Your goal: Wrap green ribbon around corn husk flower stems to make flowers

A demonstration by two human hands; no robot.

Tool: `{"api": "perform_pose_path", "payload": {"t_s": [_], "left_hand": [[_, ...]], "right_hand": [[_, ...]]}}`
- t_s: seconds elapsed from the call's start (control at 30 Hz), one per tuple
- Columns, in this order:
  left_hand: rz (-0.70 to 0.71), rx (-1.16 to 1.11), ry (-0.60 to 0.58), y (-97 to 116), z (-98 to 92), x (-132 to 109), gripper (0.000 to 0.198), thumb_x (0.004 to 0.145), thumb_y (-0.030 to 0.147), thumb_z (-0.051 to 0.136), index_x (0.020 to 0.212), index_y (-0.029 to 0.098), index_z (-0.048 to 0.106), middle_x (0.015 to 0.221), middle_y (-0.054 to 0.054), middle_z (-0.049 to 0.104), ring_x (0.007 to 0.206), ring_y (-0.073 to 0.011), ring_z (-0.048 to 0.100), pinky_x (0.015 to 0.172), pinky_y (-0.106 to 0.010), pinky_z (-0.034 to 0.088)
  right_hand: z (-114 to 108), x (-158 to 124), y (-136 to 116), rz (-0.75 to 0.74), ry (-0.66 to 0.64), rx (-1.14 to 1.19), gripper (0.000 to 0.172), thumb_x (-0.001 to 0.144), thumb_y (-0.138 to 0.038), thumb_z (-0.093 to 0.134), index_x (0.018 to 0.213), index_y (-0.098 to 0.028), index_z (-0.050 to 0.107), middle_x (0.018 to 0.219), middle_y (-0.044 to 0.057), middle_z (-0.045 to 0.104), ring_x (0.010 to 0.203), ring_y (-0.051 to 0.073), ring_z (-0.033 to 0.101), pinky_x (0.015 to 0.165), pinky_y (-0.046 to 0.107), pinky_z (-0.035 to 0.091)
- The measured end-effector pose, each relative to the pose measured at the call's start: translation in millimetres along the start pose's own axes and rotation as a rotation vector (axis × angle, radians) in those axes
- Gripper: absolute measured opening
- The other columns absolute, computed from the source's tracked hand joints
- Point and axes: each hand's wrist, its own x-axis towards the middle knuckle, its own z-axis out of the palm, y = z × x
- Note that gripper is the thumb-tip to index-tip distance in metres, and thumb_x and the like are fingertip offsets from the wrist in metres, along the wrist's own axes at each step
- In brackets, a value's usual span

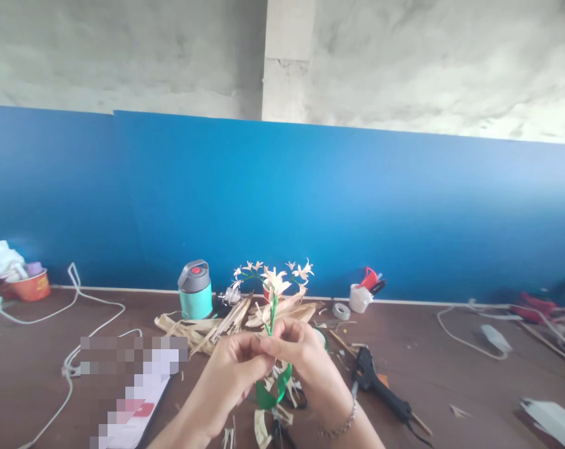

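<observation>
My left hand [238, 368] and my right hand [305, 355] meet in the middle, fingertips pinched together around the lower end of a green-wrapped flower stem [274, 310]. The stem stands upright and carries several cream, star-shaped flowers [276, 282], with smaller ones on thin branches curving out to both sides. From beneath my fingers a strip of green tape [274, 396] hangs in a loop. Which fingers press on the stem and which on the tape is partly hidden. Dried corn husks [202, 330] lie behind my hands.
A black glue gun [380, 386] lies right of my right wrist. Farther back stand a turquoise food jar [196, 302], a tape roll [341, 311] and a white cup [358, 299] of tools. A phone-like slab [144, 399] and white cables [98, 321] lie left. A blue partition [282, 199] closes off the back.
</observation>
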Motion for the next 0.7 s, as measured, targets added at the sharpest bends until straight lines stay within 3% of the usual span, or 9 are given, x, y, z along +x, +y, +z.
{"api": "perform_pose_path", "payload": {"t_s": [0.2,0.33,0.5,0.7], "left_hand": [[-0.089,-0.194,-0.097,2,-5.3,-1,0.021,0.060,0.025,0.070,0.058,0.017,0.050,0.046,0.008,0.045,0.034,-0.0002,0.021,0.034,-0.016,0.008],[-0.101,-0.207,-0.162,4,-5.9,-2,0.022,0.060,0.026,0.070,0.058,0.017,0.050,0.046,0.007,0.047,0.032,0.0009,0.023,0.033,-0.016,0.007],[-0.107,-0.192,-0.205,8,-4.9,-3,0.020,0.059,0.026,0.069,0.059,0.016,0.052,0.046,0.005,0.052,0.031,0.0003,0.029,0.031,-0.014,0.014],[-0.114,-0.145,-0.177,5,-6.0,-1,0.017,0.057,0.022,0.064,0.056,0.018,0.048,0.043,0.007,0.051,0.027,0.0007,0.026,0.028,-0.013,0.012]], "right_hand": [[-7,-2,-3,0.060,-0.332,0.195,0.023,0.071,-0.035,0.074,0.072,-0.013,0.068,0.071,0.002,0.061,0.063,0.012,0.054,0.063,0.025,0.041],[-12,-1,-2,0.073,-0.349,0.212,0.019,0.069,-0.032,0.077,0.067,-0.014,0.071,0.067,0.003,0.064,0.061,0.013,0.056,0.062,0.026,0.042],[-18,1,3,0.080,-0.371,0.212,0.018,0.070,-0.030,0.076,0.065,-0.013,0.071,0.063,0.002,0.064,0.056,0.011,0.053,0.059,0.025,0.039],[-14,0,0,0.071,-0.338,0.172,0.025,0.065,-0.033,0.079,0.061,-0.011,0.068,0.059,0.002,0.061,0.054,0.011,0.052,0.056,0.025,0.036]]}}
